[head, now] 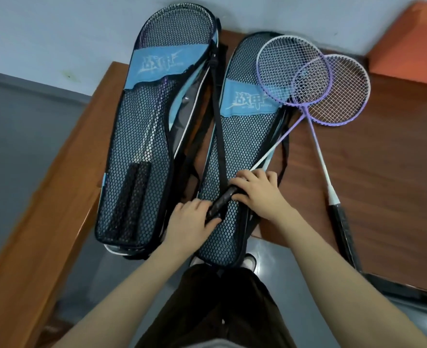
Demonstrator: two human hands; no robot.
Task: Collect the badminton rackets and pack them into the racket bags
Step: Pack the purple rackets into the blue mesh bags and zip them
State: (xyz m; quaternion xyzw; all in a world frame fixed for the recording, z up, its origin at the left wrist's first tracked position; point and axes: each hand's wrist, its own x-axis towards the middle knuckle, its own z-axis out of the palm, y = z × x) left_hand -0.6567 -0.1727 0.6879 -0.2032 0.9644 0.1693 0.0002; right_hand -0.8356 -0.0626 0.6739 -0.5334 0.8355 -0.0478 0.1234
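Both hands clamp one purple racket's black handle [220, 200] — right hand [256, 190] high, left hand [191, 218] at the butt — atop the right mesh racket bag [232, 136]. Its head [292, 71] overlaps the second racket [338, 91] — pulling may snag them or the black strap [216, 96].

wooden table [388, 172]: centre to right | orange block [413, 43]: upper right corner | grey floor [19, 126]: left | pale wall [57, 33]: top
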